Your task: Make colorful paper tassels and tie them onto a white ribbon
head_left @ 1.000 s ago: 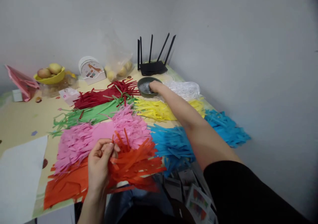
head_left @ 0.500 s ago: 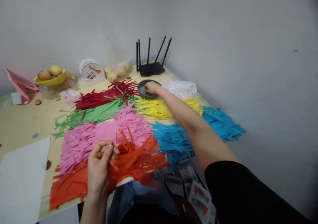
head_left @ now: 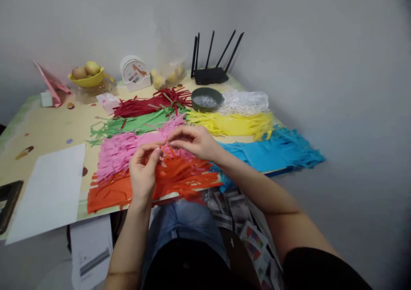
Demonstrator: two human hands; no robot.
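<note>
My left hand (head_left: 144, 172) pinches a thin orange paper strip (head_left: 164, 149) above the orange fringed paper (head_left: 122, 191) at the table's near edge. My right hand (head_left: 194, 142) has come up against it, fingertips pinched at the same strip. Both hands hover over the pink fringed paper (head_left: 125, 150). Behind lie green fringed paper (head_left: 135, 125), dark red fringed paper (head_left: 144, 106), yellow fringed paper (head_left: 234, 123) and blue fringed paper (head_left: 276, 150). A dark round bowl (head_left: 206, 99) with something pale inside sits past the yellow sheet.
A black router (head_left: 210, 73) stands at the back corner, with a clear plastic bag (head_left: 245, 101) to its right. A yellow fruit bowl (head_left: 86, 79), a round white box (head_left: 135, 72) and a pink holder (head_left: 53, 84) line the back. White paper (head_left: 48, 191) lies front left.
My right hand has left the dark bowl and drawn back to meet my left hand at the orange strip. The camera view has tilted and shifted, so the table sits differently in the frame.
</note>
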